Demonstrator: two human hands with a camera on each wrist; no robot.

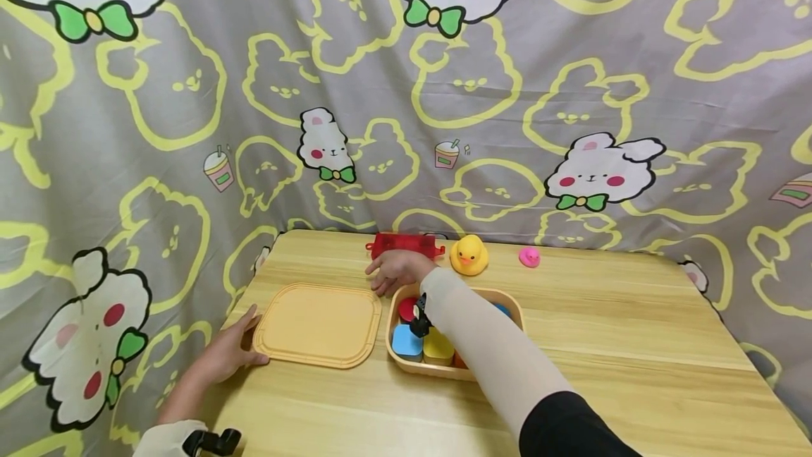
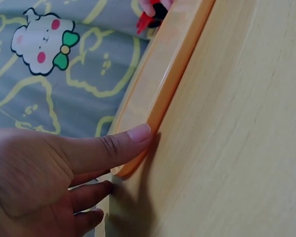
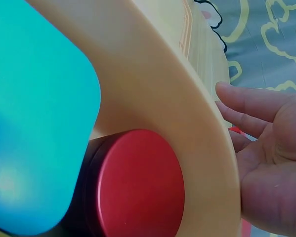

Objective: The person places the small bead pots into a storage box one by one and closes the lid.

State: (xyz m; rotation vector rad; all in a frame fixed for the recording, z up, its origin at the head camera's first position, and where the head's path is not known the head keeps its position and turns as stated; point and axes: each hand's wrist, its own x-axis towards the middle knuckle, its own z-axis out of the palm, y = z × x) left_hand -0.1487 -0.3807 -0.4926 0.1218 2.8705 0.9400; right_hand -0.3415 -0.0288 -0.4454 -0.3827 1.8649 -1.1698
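Two hands are on the worktop (image 1: pixel 634 344). I see my left hand (image 1: pixel 228 355) with thumb laid straight against the near-left corner of the lid (image 1: pixel 317 325), which lies flat just left of the box (image 1: pixel 510 302). My right hand (image 1: pixel 393 272) rests open, fingers relaxed, holding nothing, beyond the box's far-left rim near the red toy (image 1: pixel 406 244).
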